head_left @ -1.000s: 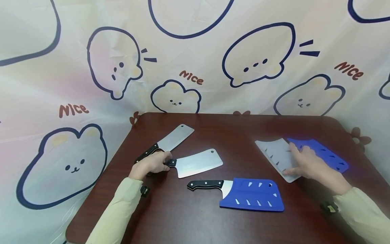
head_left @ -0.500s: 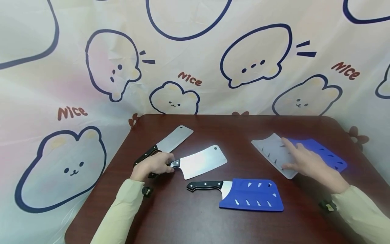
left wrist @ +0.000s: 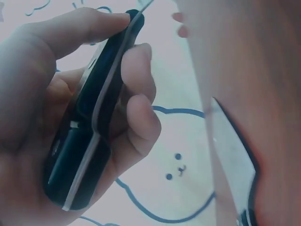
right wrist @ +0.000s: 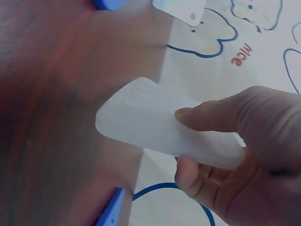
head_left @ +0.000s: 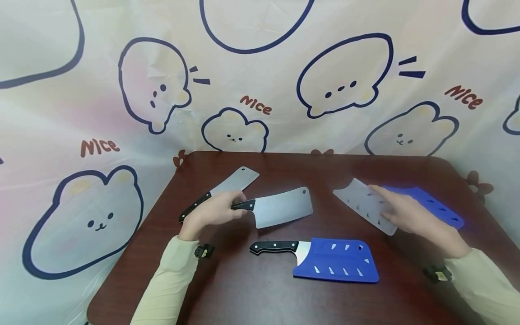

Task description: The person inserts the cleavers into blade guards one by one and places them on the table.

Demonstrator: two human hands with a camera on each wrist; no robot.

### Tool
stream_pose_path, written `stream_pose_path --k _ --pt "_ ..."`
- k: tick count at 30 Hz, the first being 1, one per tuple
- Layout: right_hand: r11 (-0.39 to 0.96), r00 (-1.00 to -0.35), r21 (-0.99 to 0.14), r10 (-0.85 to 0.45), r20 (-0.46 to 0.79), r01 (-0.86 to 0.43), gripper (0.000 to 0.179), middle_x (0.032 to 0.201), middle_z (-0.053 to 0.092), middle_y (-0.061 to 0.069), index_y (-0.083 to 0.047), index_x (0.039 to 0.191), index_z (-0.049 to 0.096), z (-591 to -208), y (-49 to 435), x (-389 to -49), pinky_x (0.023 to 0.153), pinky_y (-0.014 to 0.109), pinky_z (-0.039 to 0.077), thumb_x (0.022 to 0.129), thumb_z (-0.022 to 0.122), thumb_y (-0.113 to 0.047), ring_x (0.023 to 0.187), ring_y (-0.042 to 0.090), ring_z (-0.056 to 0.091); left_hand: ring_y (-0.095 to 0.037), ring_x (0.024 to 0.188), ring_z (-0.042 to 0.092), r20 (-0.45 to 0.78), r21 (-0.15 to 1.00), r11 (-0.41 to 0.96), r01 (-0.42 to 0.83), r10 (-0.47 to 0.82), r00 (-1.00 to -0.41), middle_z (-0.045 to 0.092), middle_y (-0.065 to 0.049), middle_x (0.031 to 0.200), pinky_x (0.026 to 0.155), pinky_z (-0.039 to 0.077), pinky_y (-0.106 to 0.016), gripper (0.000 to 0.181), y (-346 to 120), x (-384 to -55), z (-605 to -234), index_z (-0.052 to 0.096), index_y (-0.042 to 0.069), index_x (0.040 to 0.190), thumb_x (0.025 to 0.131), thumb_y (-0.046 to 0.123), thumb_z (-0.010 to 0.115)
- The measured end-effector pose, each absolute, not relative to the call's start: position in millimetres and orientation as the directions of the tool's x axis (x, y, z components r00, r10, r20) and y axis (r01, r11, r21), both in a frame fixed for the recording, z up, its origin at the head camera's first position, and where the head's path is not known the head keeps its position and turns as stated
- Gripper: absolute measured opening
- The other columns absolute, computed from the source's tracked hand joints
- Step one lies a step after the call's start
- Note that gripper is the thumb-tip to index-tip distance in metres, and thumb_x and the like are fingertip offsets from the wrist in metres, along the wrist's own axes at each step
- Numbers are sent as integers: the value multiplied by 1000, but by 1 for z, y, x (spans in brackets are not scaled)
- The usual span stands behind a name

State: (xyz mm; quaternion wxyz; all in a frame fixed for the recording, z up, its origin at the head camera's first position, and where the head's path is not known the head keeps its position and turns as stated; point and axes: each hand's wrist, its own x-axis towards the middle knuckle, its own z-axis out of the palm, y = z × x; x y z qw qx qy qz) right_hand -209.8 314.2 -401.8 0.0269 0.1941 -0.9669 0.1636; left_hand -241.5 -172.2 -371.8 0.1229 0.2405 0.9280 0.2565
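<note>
My left hand (head_left: pixel 215 210) grips the black riveted handle of a cleaver (head_left: pixel 283 207), whose bare blade points right, above the table. In the left wrist view the fingers curl round that handle (left wrist: pixel 94 113). At the right, a translucent white blade guard (head_left: pixel 361 202) with small slots is pinched between the thumb and fingers of my right hand (head_left: pixel 414 219). The right wrist view shows the white guard (right wrist: pixel 141 117) raised off the table, partly covered by the thumb.
A second bare cleaver (head_left: pixel 235 180) lies behind my left hand. Nearer the front lies a cleaver with a black handle (head_left: pixel 276 246), its blade inside a blue guard (head_left: pixel 337 262). Another blue guard (head_left: pixel 434 205) lies behind my right hand on the brown table (head_left: pixel 252 298). A printed cloth (head_left: pixel 280 126) hangs behind.
My left hand has lifted the cleaver and moved it right. The right hand has raised the white guard and shifted it slightly left, tilting it. The other cleavers and blue guards stay put.
</note>
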Motion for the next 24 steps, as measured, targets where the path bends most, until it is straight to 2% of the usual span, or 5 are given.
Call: stream_pose_path --k 9,13,18,21,24 --pt "847 -883 -304 -336 327 -435 60 127 62 19 -9 135 54 -378 320 -206 78 52 57 79 76 -2 106 39 64 -22 75 63 -87 597 699 394 545 -834 66 0 90 68 52 -31 18 -160 -237 -354 61 18 109 93 24 67" --pt "864 -876 -300 -273 397 -405 53 123 64 18 -9 130 58 -370 321 -204 77 53 57 81 76 -4 100 36 65 -27 72 67 -86 652 658 376 558 -826 66 0 95 69 54 -31 19 -157 -236 -349 60 19 112 94 25 66" --pt "857 -903 -398 -159 399 -327 48 129 60 21 -11 134 55 -361 322 -199 81 60 53 89 70 -15 104 40 62 -24 68 67 -19 683 595 424 595 -804 67 -2 99 70 56 -32 20 -152 -239 -341 61 18 113 94 26 65" --pt "842 -908 -451 -100 408 -296 48 133 57 21 -13 137 53 -355 322 -197 79 30 58 92 67 -23 106 40 60 -24 66 66 12 685 580 441 596 -803 66 -1 99 70 55 -33 20 -151 -240 -335 62 19 113 94 27 65" --pt "821 -897 -493 -51 440 -289 49 135 56 20 -18 140 52 -348 322 -195 73 2 40 94 66 -26 107 31 59 -22 63 65 47 692 561 455 593 -804 64 -2 98 71 54 -35 21 -150 -241 -328 63 19 113 94 27 66"
